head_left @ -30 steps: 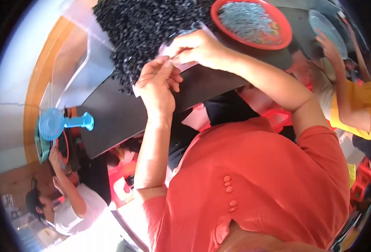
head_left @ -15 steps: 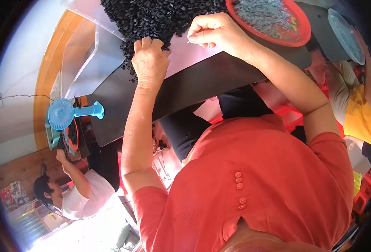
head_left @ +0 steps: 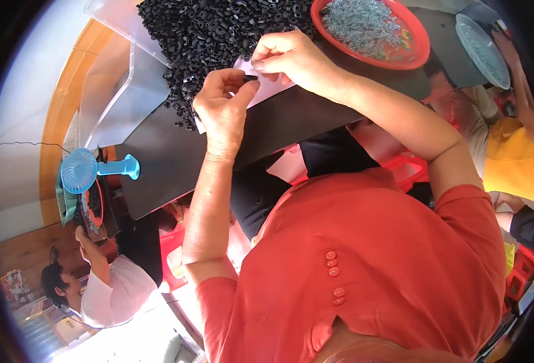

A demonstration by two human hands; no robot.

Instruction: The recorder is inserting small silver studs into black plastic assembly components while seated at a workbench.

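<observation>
My left hand [head_left: 221, 112] rests on the black table [head_left: 176, 157] at the edge of a big heap of small black plastic parts [head_left: 218, 30]. Its thumb and fingers pinch one small black part [head_left: 250, 77]. My right hand [head_left: 291, 57] reaches in from the right, and its pinched fingertips meet the same part from above. Both hands hover over a pale sheet [head_left: 270, 91] lying beside the heap. A red bowl [head_left: 415, 57] of small metal pieces stands just right of my right hand.
A clear plastic tray [head_left: 115, 91] lies left of the heap. A blue hand fan [head_left: 94, 169] stands by a green basket at the table's left end, above a person in white [head_left: 109, 290]. At the right are a grey-blue plate [head_left: 481, 39] and a person in yellow [head_left: 509, 163].
My hands have come off the black heap and drawn together over the pale sheet, now pinching one small black part. The table has slid lower in the view.
</observation>
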